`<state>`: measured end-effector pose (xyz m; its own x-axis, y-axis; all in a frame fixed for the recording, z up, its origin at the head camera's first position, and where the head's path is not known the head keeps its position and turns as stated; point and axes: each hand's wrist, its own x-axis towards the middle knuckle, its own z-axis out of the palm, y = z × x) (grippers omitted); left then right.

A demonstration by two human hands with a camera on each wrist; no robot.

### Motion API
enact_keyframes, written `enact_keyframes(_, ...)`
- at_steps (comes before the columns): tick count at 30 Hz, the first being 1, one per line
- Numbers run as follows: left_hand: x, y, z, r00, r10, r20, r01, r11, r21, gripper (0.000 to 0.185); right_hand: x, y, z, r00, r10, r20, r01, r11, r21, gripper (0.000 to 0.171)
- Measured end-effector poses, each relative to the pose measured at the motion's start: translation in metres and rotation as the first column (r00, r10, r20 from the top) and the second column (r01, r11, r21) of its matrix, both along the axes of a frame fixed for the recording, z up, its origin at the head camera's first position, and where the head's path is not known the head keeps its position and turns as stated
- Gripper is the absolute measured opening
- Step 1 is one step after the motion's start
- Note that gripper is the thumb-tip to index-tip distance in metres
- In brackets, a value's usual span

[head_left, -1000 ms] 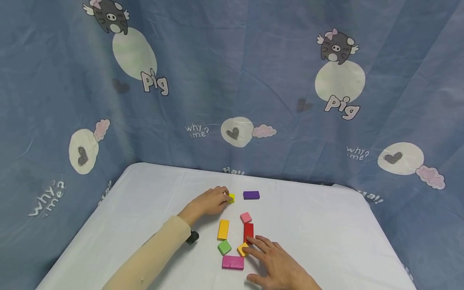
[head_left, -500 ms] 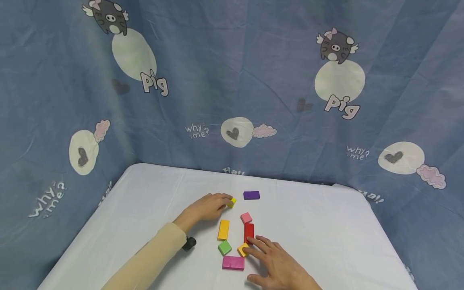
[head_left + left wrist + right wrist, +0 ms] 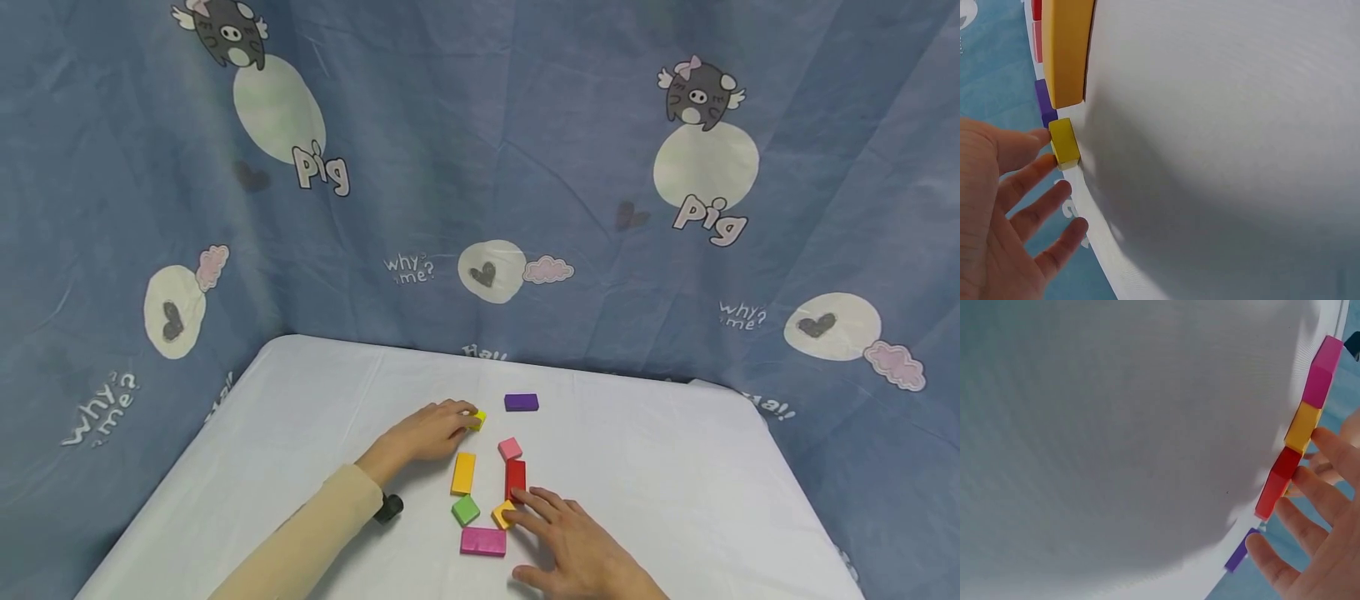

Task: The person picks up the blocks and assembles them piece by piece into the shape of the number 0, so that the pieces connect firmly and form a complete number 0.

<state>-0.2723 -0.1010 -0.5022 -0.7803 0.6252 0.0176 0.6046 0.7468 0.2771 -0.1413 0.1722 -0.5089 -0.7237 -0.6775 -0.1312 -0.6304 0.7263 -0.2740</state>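
My left hand (image 3: 432,432) pinches a small yellow block (image 3: 1064,142) between thumb and index finger, near the far part of the table; the other fingers are spread in the left wrist view. A long orange block (image 3: 463,474) lies nearer, with a green block (image 3: 465,510) at its near end. Fingers spread, my right hand (image 3: 573,550) lies beside a small yellow-orange block (image 3: 500,517) and a red block (image 3: 515,475), its fingertips at or just above them. The pink block (image 3: 510,449) sits at the red one's far end, and a magenta block (image 3: 483,542) lies closest to me.
A purple block (image 3: 521,402) lies farther back, to the right of the yellow one. Part of a black object (image 3: 389,507) shows beside my left sleeve. The white-covered table (image 3: 660,467) ends at a blue printed curtain (image 3: 585,208).
The left hand has drawn the yellow block a little toward me, turning it slightly. My right hand and the other blocks have stayed in place.
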Motion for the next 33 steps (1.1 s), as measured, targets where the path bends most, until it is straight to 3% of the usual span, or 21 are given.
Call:
enact_keyframes(13, 0.008, -0.004, 0.008, 0.999, -0.050, 0.014, 0.050, 0.998, 0.038, 0.022, -0.002, -0.001, 0.001, 1.000, -0.014, -0.005, 0.015, 1.000, 0.018, 0.069)
enact_keyframes(19, 0.010, -0.008, 0.004, 0.999, -0.044, -0.012, 0.045, 0.998, 0.034, 0.022, -0.002, -0.002, 0.002, 1.000, -0.011, 0.019, 0.010, 1.000, 0.028, 0.070)
enact_keyframes(33, 0.011, -0.004, 0.001, 0.999, -0.030, 0.024, 0.030, 1.000, 0.007, 0.026, -0.001, -0.002, 0.003, 0.999, -0.023, 0.038, 0.022, 1.000, 0.022, 0.069)
